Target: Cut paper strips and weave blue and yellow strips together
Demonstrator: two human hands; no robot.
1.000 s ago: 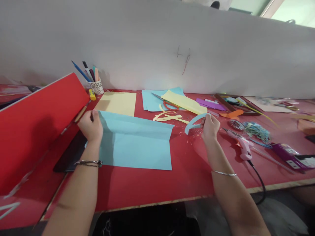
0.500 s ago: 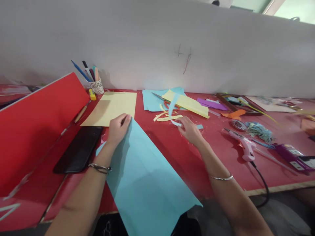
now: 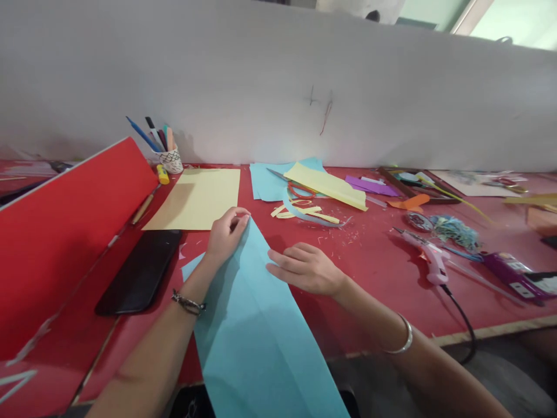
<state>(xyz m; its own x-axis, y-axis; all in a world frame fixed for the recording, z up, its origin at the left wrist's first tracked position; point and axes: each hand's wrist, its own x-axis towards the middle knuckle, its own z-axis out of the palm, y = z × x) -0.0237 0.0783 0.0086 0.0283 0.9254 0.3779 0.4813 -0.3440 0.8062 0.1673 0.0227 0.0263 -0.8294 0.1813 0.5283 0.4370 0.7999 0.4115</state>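
The person's left hand [image 3: 226,235] pinches the far corner of a large light-blue paper sheet [image 3: 270,331] between thumb and fingers; from that grip the sheet runs toward six o'clock, past the near edge of the red tabletop [image 3: 369,316], a faint crease along it. Reckoning from the sheet's middle, the right hand [image 3: 307,270] is at one o'clock, its fingers stretched out and slightly spread, tips by the sheet's edge; I can't tell whether they touch it. Near half past twelve a curled pale-blue paper strip [image 3: 304,216] crosses some thin yellow paper strips [image 3: 285,211], just nearer than scissors with orange-red handles [image 3: 301,191]. A flat pale-yellow paper sheet [image 3: 204,197] lies at eleven, a flat black phone-like slab [image 3: 138,273] at ten, and a pink glue gun [image 3: 429,255] at two, its dark cord hanging over the table's edge.
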